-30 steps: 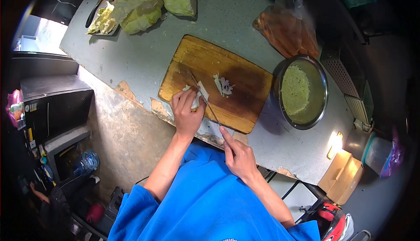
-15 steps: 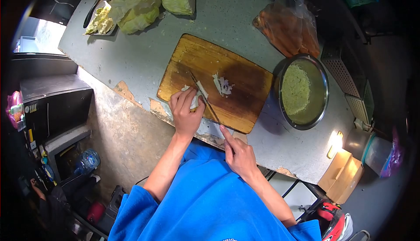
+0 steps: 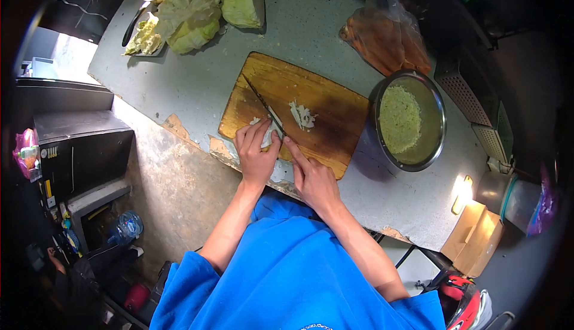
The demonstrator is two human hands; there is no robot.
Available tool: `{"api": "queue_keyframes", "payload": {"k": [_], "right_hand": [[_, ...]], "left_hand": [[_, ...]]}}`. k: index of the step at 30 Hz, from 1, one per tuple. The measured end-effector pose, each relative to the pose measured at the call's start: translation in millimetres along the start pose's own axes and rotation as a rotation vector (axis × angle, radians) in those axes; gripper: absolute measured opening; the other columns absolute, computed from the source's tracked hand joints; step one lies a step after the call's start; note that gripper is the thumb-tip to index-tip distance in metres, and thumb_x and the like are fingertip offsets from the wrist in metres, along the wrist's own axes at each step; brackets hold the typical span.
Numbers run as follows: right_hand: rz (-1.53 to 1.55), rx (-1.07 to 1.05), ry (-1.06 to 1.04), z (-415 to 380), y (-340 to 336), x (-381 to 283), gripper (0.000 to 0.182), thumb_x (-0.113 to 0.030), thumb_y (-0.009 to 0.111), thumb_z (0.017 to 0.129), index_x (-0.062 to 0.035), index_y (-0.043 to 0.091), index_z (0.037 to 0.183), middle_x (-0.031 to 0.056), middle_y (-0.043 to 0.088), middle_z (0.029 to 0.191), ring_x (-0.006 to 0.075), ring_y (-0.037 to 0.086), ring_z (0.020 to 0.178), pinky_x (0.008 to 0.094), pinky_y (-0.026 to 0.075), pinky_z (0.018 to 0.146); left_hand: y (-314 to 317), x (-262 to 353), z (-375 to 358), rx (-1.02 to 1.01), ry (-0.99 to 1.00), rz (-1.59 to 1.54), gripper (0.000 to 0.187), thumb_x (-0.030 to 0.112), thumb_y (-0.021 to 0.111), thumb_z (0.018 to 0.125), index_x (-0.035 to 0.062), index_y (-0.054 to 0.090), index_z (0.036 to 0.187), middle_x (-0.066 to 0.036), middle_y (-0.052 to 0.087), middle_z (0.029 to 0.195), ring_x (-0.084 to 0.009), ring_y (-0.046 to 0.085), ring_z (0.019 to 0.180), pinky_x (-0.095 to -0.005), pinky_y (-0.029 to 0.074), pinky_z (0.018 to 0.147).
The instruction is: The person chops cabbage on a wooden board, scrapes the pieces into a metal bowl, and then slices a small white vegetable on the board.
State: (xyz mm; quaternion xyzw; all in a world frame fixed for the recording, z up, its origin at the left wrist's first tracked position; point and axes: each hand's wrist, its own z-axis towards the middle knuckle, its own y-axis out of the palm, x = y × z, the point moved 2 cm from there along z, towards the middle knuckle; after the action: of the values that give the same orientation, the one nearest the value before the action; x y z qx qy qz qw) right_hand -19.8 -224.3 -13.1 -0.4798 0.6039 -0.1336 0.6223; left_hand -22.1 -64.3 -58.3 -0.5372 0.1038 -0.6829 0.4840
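Observation:
My left hand (image 3: 257, 153) presses down on a white vegetable piece (image 3: 271, 134) at the near left of the wooden cutting board (image 3: 326, 144), its fingers curled over it. My right hand (image 3: 317, 179) grips a knife (image 3: 258, 96), with the index finger stretched forward along it. The blade points to the far left and lies right beside the white piece and my left fingertips. My right fist hides the knife's handle. Thin white slices (image 3: 303, 116) lie in a small heap on the board, right of the blade.
Right of the board stands a metal bowl (image 3: 440, 141) of finely shredded pale-green vegetable (image 3: 399, 120). Behind it lies a plastic bag of carrots (image 3: 388, 40). Cabbage (image 3: 242, 8) and loose leaves (image 3: 190, 22) sit at the far left, near a black handle (image 3: 133, 31). Another person's hand (image 3: 57, 261) shows at lower left.
My right hand has moved forward and left, close to my left hand. The knife has slid the same way, its tip now farther across the board. My left hand keeps its hold.

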Motion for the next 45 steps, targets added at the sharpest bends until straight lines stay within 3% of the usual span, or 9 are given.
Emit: {"api": "queue_keyframes", "payload": {"k": [7, 13, 15, 21, 28, 30, 37, 39, 45], "right_hand": [[0.156, 0.11, 0.005, -39.6, -19.1, 24.5, 0.063, -0.012, 0.059, 0.097, -0.0296, 0.046, 0.156, 0.0207, 0.067, 0.075, 0.0399, 0.07, 0.072, 0.05, 0.057, 0.068], [0.12, 0.05, -0.058, -54.0, -16.2, 15.4, 0.064, -0.011, 0.061, 0.097, -0.0319, 0.046, 0.156, 0.0176, 0.061, 0.068, 0.0373, 0.064, 0.061, 0.0493, 0.055, 0.063], [0.096, -0.029, 0.0, -53.5, -16.0, 9.0, 0.058, -0.007, 0.062, 0.096, -0.0237, 0.054, 0.151, 0.0179, 0.069, 0.079, 0.0355, 0.069, 0.068, 0.0443, 0.057, 0.068], [0.021, -0.023, -0.008, -53.8, -12.6, 7.7, 0.063, -0.008, 0.063, 0.096, -0.0269, 0.05, 0.154, 0.0167, 0.063, 0.071, 0.035, 0.065, 0.062, 0.0465, 0.055, 0.062], [-0.118, -0.002, -0.008, -56.7, -3.8, -2.2, 0.067, -0.008, 0.066, 0.094, -0.0289, 0.048, 0.155, 0.0144, 0.058, 0.071, 0.0346, 0.063, 0.058, 0.0486, 0.054, 0.055], [-0.24, -0.016, -0.021, -56.0, 0.2, -3.6, 0.069, -0.017, 0.064, 0.097, -0.0339, 0.039, 0.159, 0.016, 0.06, 0.073, 0.036, 0.065, 0.055, 0.0481, 0.056, 0.051], [-0.128, 0.091, -0.105, -21.4, 8.2, 5.8, 0.064, -0.019, 0.063, 0.097, -0.0315, 0.044, 0.157, 0.0179, 0.062, 0.074, 0.0369, 0.065, 0.056, 0.0491, 0.057, 0.052], [-0.033, -0.037, 0.014, -8.0, 2.9, 2.1, 0.062, -0.016, 0.061, 0.097, -0.0283, 0.046, 0.156, 0.0208, 0.068, 0.08, 0.0408, 0.069, 0.067, 0.0522, 0.058, 0.063], [0.302, 0.121, 0.012, 7.9, -18.7, 7.2, 0.056, -0.01, 0.055, 0.098, -0.0236, 0.051, 0.152, 0.0224, 0.074, 0.1, 0.0439, 0.071, 0.089, 0.0509, 0.057, 0.082]], "left_hand": [[-3.6, 4.5, 2.8, -0.011, -0.036, -0.024, 0.032, 0.005, 0.075, 0.083, 0.0018, 0.075, 0.115, -0.01, 0.074, 0.118, -0.0293, 0.061, 0.108, -0.0383, 0.047, 0.099], [-1.2, 0.0, -2.1, 0.0, -0.029, -0.024, 0.029, 0.003, 0.076, 0.08, -0.0014, 0.075, 0.109, -0.012, 0.074, 0.115, -0.0312, 0.062, 0.108, -0.0396, 0.048, 0.098], [-0.2, -2.8, -3.0, 0.005, -0.023, -0.008, 0.028, 0.002, 0.076, 0.079, -0.0028, 0.075, 0.107, -0.013, 0.074, 0.114, -0.0321, 0.062, 0.108, -0.0402, 0.049, 0.098], [-0.1, -3.0, -2.3, 0.015, -0.029, -0.023, 0.027, 0.005, 0.078, 0.076, -0.0009, 0.076, 0.103, -0.009, 0.075, 0.113, -0.0291, 0.062, 0.106, -0.0397, 0.045, 0.097], [-0.8, -2.2, -1.4, -0.005, -0.034, -0.026, 0.029, -0.002, 0.077, 0.073, -0.0037, 0.075, 0.102, -0.014, 0.074, 0.112, -0.0324, 0.062, 0.106, -0.0409, 0.049, 0.096], [0.1, -3.7, -2.4, -0.011, -0.033, -0.021, 0.029, -0.002, 0.077, 0.073, -0.0035, 0.075, 0.102, -0.013, 0.074, 0.112, -0.0321, 0.062, 0.105, -0.0405, 0.049, 0.096], [-0.1, -1.7, -1.1, 0.022, -0.011, -0.042, 0.029, 0.004, 0.078, 0.076, 0.0002, 0.077, 0.105, -0.007, 0.076, 0.114, -0.0264, 0.062, 0.104, -0.0373, 0.047, 0.095], [-0.3, -1.6, 0.4, 0.026, 0.003, -0.046, 0.029, 0.005, 0.078, 0.077, 0.0005, 0.077, 0.105, -0.007, 0.076, 0.115, -0.026, 0.062, 0.103, -0.0368, 0.047, 0.095], [-2.5, -3.4, -0.2, 0.029, -0.021, -0.065, 0.026, 0.007, 0.078, 0.082, 0.0015, 0.078, 0.108, -0.007, 0.076, 0.118, -0.0264, 0.063, 0.108, -0.0374, 0.048, 0.095]]}}
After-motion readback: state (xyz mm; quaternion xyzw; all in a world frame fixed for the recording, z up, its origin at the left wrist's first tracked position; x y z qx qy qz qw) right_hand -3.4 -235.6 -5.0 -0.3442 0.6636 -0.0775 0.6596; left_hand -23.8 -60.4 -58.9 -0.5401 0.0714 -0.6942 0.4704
